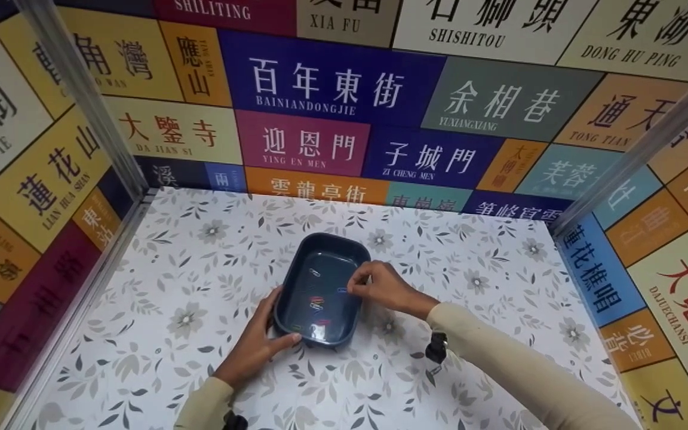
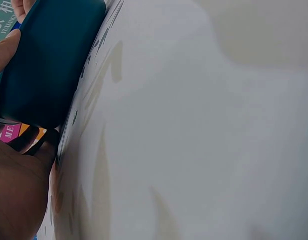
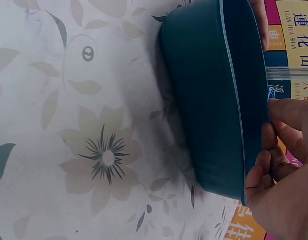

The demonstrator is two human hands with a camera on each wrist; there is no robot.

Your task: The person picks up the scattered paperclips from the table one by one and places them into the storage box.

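Note:
A dark blue rectangular dish [image 1: 332, 263] with rounded corners sits on the table. Several small coloured paper clips lie on its floor, among them a white one [image 1: 315, 273] and a red one [image 1: 323, 322]. My left hand [image 1: 255, 340] grips the near left corner of the dish, thumb at the rim and fingers along the outer side. Over the right rim, my right hand [image 1: 389, 288] pinches a blue paper clip [image 1: 342, 290] between thumb and forefinger. In the right wrist view that blue clip [image 3: 271, 92] pokes out past the fingertips, above the dish opening.
The table [image 1: 475, 358] has a white cover printed with grey flowers and leaves. Panels with coloured street-name signs [image 1: 332, 77] enclose it at the back and both sides. Metal posts [image 1: 90, 101] stand at the back corners.

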